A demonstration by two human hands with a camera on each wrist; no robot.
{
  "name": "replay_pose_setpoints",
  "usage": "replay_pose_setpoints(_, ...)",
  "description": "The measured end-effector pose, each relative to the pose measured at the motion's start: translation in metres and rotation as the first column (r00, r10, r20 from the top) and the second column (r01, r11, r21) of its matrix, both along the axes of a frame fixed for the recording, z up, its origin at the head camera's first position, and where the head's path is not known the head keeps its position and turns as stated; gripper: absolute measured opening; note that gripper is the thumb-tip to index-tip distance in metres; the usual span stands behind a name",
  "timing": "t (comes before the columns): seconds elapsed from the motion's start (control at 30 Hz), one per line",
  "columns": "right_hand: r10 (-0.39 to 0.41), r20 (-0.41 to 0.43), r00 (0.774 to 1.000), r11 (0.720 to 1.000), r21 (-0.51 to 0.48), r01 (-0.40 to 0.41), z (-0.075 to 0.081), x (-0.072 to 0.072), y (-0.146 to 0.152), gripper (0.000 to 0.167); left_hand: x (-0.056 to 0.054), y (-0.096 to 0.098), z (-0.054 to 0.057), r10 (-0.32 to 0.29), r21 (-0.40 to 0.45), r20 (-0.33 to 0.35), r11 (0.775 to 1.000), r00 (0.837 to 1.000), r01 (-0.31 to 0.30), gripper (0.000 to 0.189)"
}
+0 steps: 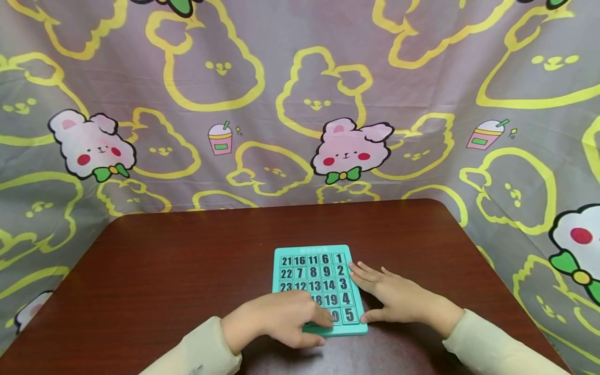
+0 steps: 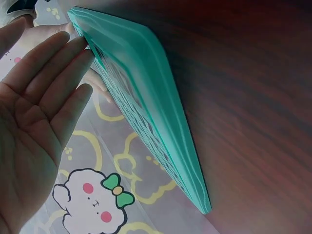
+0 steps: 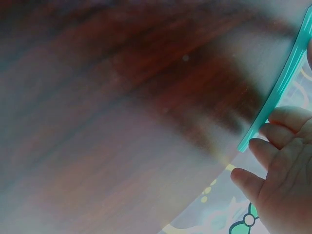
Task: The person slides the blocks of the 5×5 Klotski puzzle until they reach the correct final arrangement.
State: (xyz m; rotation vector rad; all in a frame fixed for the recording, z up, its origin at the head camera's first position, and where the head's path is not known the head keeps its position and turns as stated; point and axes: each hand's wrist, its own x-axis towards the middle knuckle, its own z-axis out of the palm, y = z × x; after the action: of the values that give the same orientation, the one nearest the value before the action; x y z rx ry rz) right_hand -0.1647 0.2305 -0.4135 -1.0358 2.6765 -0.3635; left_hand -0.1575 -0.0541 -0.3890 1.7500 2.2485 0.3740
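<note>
The teal sliding number puzzle (image 1: 358, 294) lies flat under the left hand (image 1: 286, 317) and to the left of the right hand's fingers, its slightly longer axis seeming to run away from the person. The left hand (image 2: 31, 109) is the nearer one to the tiles: it reaches in over the near left part of the grid, its fingertips at a tile in the near row whose numeral shows only a 0 (image 1: 335, 316). Its fingers extend fairly straight and hold nothing; whether they press or just hover is not clear. Just right of those fingertips sits tile 5 (image 1: 349, 315), with tile 19 (image 1: 330, 300) just beyond them and the rows with 13, 8 and 11 farther on. The right hand (image 1: 398, 299) lies beside the puzzle's right edge, fingers loosely spread and gripping nothing, their tips at the frame and the thumb by its near right corner. What stands in the way is the left hand itself, which hides several near left tiles and any gap among them. Around the fingers spreads the dark brown desk (image 1: 187, 260), and beyond its far edge hangs a bunny-print curtain (image 1: 276, 26).
</note>
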Motion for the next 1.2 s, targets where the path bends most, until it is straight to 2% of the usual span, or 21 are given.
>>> replay_pose_setpoints(0.2,0.004,0.009,1.000,1.000,-0.002,-0.004,-0.001,0.000,-0.001,0.094,0.000,0.006,0.001,-0.007,-0.007,-0.018,1.000,1.000,0.007,0.034)
replay_pose_setpoints(0.33,0.000,0.012,1.000,1.000,0.004,0.000,0.000,0.000,-0.001,0.095,0.000,0.001,0.003,-0.005,0.007,-0.025,1.000,1.000,0.005,0.033)
replay_pose_setpoints(0.5,-0.007,0.006,1.000,1.000,0.008,0.007,0.001,0.000,0.000,0.095,0.002,-0.016,0.007,0.062,0.023,-0.055,0.998,0.997,-0.061,0.033)
replay_pose_setpoints(0.63,-0.005,-0.002,1.000,1.000,0.012,0.005,0.002,0.000,0.001,0.095,0.005,-0.031,0.009,0.118,0.013,-0.040,0.993,0.992,-0.118,0.033)
replay_pose_setpoints(0.77,0.002,-0.006,1.000,1.000,0.009,-0.002,0.002,0.000,0.001,0.095,0.007,-0.042,0.009,0.146,-0.001,-0.039,0.989,0.989,-0.146,0.032)
replay_pose_setpoints(1.03,0.004,-0.014,1.000,1.000,0.011,-0.004,0.001,-0.001,0.002,0.094,0.008,-0.048,0.003,0.107,0.048,-0.089,0.994,0.990,-0.103,0.030)
replay_pose_setpoints(1.2,0.004,-0.011,1.000,1.000,0.013,-0.004,0.000,0.000,0.001,0.094,0.008,-0.047,0.000,0.096,0.048,-0.080,0.995,0.992,-0.092,0.031)
